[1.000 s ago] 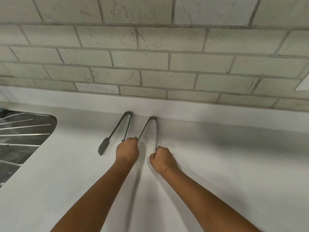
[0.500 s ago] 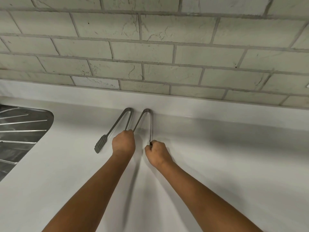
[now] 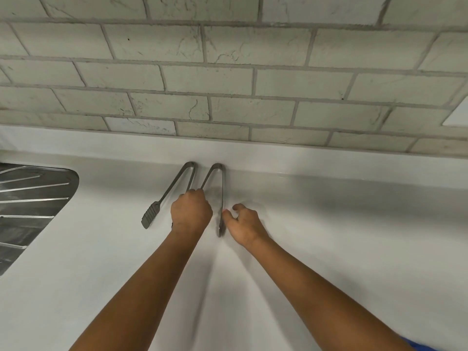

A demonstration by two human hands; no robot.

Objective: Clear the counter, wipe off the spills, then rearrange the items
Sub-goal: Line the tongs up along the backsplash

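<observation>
Two pairs of metal tongs lie on the white counter with their hinge ends against the back ledge. The left tongs spread open, their ribbed tip pointing to the near left. The right tongs lie just beside them. My left hand is curled in a fist over the inner arms of both pairs; what the fingers hold is hidden beneath it. My right hand rests beside the right tongs' outer arm, thumb touching it, index finger lifted clear.
A steel sink drainboard is set into the counter at the left. The tiled wall rises right behind the ledge. A white plate shows on the wall at the right edge. A scrap of blue shows at the bottom right.
The right tongs have slid left, close beside the left pair. My right hand has loosened its grip on their outer arm and its fingers have spread.
</observation>
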